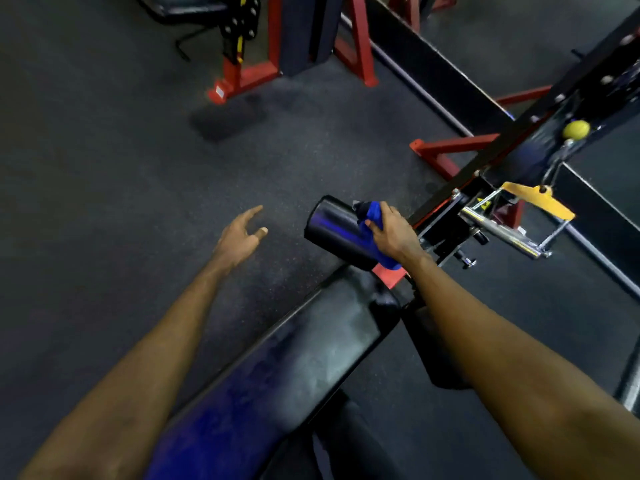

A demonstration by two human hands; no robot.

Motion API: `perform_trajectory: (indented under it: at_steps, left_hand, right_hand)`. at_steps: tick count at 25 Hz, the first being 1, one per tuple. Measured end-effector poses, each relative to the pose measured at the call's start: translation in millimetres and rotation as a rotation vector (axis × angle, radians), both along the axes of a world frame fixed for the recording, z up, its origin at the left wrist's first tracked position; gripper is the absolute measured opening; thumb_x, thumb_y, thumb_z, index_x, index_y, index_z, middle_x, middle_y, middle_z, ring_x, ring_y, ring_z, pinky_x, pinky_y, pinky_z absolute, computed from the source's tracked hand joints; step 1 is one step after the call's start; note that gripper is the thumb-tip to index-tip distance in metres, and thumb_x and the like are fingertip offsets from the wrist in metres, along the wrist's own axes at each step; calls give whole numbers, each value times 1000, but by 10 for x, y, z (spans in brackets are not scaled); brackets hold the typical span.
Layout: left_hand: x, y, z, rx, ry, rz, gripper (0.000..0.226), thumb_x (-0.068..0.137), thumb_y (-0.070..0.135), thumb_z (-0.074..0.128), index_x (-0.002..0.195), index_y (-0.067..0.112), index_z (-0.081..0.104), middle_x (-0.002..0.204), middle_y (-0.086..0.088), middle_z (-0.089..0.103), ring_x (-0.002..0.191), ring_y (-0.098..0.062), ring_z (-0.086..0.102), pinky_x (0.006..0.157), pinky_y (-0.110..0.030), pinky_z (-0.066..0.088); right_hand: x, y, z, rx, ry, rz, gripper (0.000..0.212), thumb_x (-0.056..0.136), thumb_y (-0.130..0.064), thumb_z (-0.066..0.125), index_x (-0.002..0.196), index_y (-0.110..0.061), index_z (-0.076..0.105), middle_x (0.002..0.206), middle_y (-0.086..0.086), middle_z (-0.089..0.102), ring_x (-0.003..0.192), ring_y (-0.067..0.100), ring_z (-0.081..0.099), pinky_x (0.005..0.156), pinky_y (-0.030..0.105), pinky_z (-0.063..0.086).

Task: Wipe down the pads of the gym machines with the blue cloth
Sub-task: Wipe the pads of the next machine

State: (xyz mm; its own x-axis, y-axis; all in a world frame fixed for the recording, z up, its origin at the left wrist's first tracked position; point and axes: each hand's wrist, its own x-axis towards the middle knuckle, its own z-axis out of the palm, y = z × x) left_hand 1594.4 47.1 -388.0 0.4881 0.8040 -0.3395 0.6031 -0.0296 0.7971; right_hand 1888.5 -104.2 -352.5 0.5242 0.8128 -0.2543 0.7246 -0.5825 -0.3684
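Pressing a crumpled blue cloth [374, 212] onto the black cylindrical roller pad [332, 232], my right grip [394, 234] clutches it (fingers curled); my left grip [239, 238] hovers, fingers spread.

Both my forearms are bare from the frame's edge up to the wrists. My left forearm [149, 358] comes in from 7 o'clock and my right forearm [502, 341] from 4 o'clock. My left grip [242, 233] and right grip [394, 233] are bare too. A short thumbnail [265, 231] shows on the left one. At 6 o'clock a dark shape [346, 445] may be my trouser leg; I cannot tell.
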Motion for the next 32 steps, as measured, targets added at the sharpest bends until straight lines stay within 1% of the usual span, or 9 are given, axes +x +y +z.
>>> perform_trajectory:
  at_steps: [4, 8, 11, 14, 19, 22, 26, 29, 32]
  left_hand:
    - [-431, -158, 810, 142, -19, 10, 57, 97, 22, 64, 151, 24, 45, 154, 0, 45, 143, -18, 40, 119, -33, 29]
    - [-855, -501, 1495, 221, -39, 20, 57, 97, 20, 63, 151, 23, 44, 154, 1, 45, 143, -14, 40, 116, -26, 27]
    - [-1237, -888, 1940, 291, -7, 26, 58, 96, 20, 64, 151, 25, 44, 154, 2, 45, 143, -14, 40, 115, -25, 28]
    - [-1547, -1140, 2294, 359, 23, 3, 58, 96, 20, 63, 151, 27, 44, 154, 2, 46, 142, -14, 41, 109, -21, 28]
    - [-1979, -1406, 2881, 451, -20, -8, 58, 96, 20, 64, 150, 28, 44, 153, 1, 46, 142, -14, 41, 108, -21, 28]
    - [-2247, -1460, 3138, 491, -49, -29, 59, 95, 21, 64, 150, 29, 44, 152, -1, 47, 142, -15, 42, 110, -22, 28]
    - [-2844, -1486, 3335, 532, -80, -59, 58, 95, 19, 64, 149, 29, 46, 150, -1, 50, 139, -12, 44, 105, -17, 28]
    - [-3384, -1382, 3435, 553, -71, -98, 58, 95, 19, 65, 148, 29, 47, 149, -2, 51, 139, -11, 45, 104, -17, 29]
    - [-3845, -1208, 3550, 569, -62, -112, 58, 95, 21, 65, 148, 31, 46, 150, -3, 51, 139, -13, 44, 107, -20, 29]
  right_hand:
    - [-137, -205, 626, 83, 42, 46, 35, 99, -31, 58, 123, -8, 50, 130, 20, 56, 116, 40, 56, 95, 46, 44]
    - [-448, -495, 1157, 212, 80, 67, 32, 99, -28, 58, 122, -8, 51, 129, 20, 57, 116, 37, 55, 91, 40, 40]
    - [-760, -777, 1545, 246, 92, 112, 32, 99, -31, 56, 122, -9, 50, 129, 18, 56, 113, 38, 56, 91, 43, 43]
    - [-943, -1048, 1905, 290, 75, 107, 30, 99, -33, 56, 119, -12, 49, 127, 15, 57, 111, 36, 56, 89, 43, 43]
    - [-1291, -1477, 2542, 339, 28, 99, 24, 100, -31, 55, 118, -16, 48, 124, 13, 57, 98, 27, 53, 84, 37, 40]
    - [-1611, -1574, 2836, 361, -8, 78, 24, 100, -32, 55, 118, -17, 48, 124, 11, 56, 97, 26, 51, 83, 35, 36]
    - [-2298, -1610, 3071, 422, -47, 72, 27, 98, -32, 58, 121, -18, 50, 126, 11, 57, 111, 33, 57, 91, 42, 43]
    - [-2843, -1553, 3145, 440, -59, 62, 23, 98, -34, 58, 115, -22, 49, 124, 9, 58, 106, 30, 57, 90, 42, 44]
    - [-3358, -1440, 3251, 440, -69, 37, 33, 98, -34, 58, 126, -19, 50, 127, 10, 58, 111, 32, 57, 89, 42, 43]
